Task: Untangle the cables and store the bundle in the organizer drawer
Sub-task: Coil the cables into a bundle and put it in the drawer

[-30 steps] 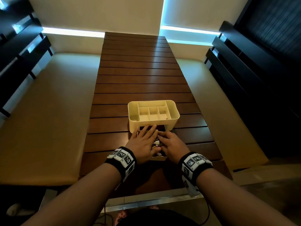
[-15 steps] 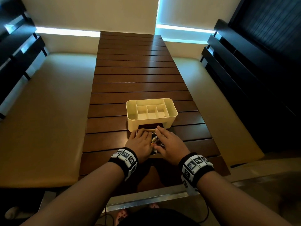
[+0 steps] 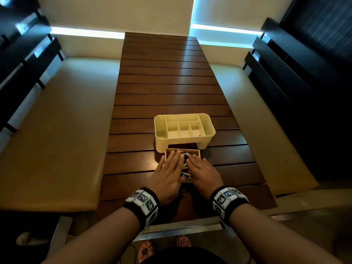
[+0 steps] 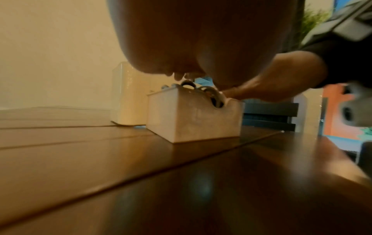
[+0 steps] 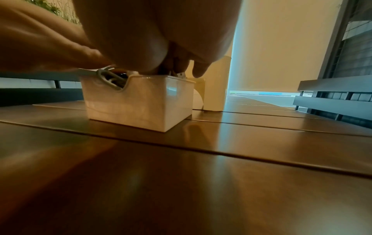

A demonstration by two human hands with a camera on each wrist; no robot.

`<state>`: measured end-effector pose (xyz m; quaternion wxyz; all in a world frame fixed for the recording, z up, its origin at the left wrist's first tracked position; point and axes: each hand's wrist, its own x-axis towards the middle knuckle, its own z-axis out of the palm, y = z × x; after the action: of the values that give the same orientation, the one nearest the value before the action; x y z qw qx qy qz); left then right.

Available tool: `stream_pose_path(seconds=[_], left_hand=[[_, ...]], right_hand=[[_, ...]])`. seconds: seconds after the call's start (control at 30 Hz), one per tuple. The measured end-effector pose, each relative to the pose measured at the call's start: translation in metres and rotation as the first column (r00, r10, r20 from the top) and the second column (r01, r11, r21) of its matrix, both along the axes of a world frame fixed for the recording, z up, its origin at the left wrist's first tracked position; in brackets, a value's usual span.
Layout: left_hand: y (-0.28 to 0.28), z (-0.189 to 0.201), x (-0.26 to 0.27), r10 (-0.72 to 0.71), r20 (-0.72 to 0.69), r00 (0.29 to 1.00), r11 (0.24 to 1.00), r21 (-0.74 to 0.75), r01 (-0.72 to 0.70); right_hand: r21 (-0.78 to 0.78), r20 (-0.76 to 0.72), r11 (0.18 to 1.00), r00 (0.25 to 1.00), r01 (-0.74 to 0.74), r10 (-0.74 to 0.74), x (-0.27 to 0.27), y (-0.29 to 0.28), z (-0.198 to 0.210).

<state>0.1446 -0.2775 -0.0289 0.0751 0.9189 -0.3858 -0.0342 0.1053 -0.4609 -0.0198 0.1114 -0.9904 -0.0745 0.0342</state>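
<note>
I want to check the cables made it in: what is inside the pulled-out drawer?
Inside the drawer, coiled cables show between the left hand and right hand, which press flat on top; loops poke through its front notch. The hands cover the rest.

A dark slatted wooden surface (image 3: 171, 88) runs between two tan cushioned benches (image 3: 57, 130) toward a cream wall (image 3: 118, 14) edged with daylight.

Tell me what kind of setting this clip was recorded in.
Probably a home or cafe booth: a slatted wooden table between two cushioned benches, roller blinds behind, a desk organizer on top.
</note>
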Motion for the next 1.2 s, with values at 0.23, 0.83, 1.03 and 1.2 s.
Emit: stream_pose_path(seconds=[0.23,0.83,1.03,1.2], left_hand=[[0.002,-0.002,-0.004,0.006,-0.02,1.0,0.99,0.143,-0.003],[-0.02,0.007,-0.004,0.016,-0.014,1.0,0.979,0.204,-0.013],[-0.023,0.009,0.012,-0.013,-0.073,0.997,0.977,0.21,0.028],[-0.026,0.007,0.011,0.017,-0.045,0.999,0.985,0.171,-0.009]], right_hand=[[0.06,0.005,0.998,0.999,0.033,-0.034,0.006,0.004,0.003],[0.126,-0.187,0.989,0.981,0.077,-0.052,-0.021,0.019,0.009],[0.494,-0.056,0.836,0.968,0.24,-0.244,-0.01,0.008,0.02],[0.287,-0.075,0.941,0.983,0.18,-0.166,0.003,0.01,0.024]])
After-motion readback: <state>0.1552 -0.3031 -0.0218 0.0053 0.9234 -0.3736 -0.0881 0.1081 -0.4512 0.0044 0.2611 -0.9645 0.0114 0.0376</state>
